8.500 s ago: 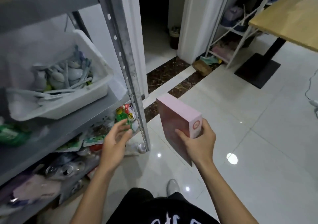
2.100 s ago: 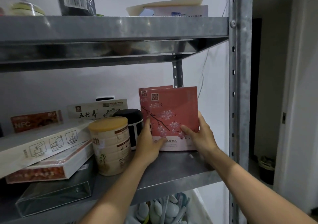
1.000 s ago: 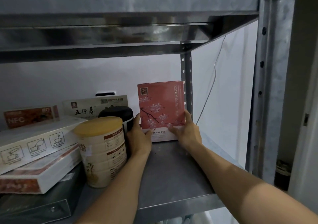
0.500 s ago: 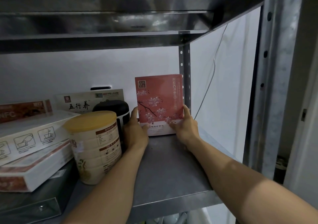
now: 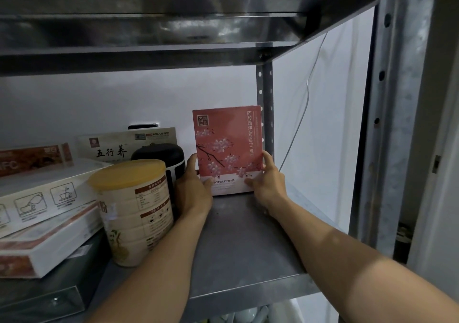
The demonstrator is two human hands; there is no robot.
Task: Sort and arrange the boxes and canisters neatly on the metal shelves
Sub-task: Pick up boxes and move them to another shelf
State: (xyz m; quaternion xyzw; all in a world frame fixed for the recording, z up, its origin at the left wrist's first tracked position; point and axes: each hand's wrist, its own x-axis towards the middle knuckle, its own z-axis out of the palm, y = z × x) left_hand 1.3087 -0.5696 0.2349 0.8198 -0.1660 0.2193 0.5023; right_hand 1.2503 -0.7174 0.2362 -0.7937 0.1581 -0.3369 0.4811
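Pink box (image 5: 227, 148) upright at back right of shelf (image 5: 243, 235); your left hand (image 5: 192, 191), right hand (image 5: 267, 186) pinch its lower side edges, thumbs on front.

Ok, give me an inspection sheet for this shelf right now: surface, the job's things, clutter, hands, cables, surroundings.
Surface: metal shelf, bare in front of the box.
Job's things: pink blossom box upright at the back right; yellow-lidded canister standing further left and forward; black canister behind that; flat boxes stacked askew at left.
Clutter: clear case under the stack.
Hands: left hand and right hand grip the pink blossom box's lower sides.
Cables: thin white cable hanging down the wall, right of the rear post.
Surroundings: upper shelf overhead; white wall behind; front post at right.
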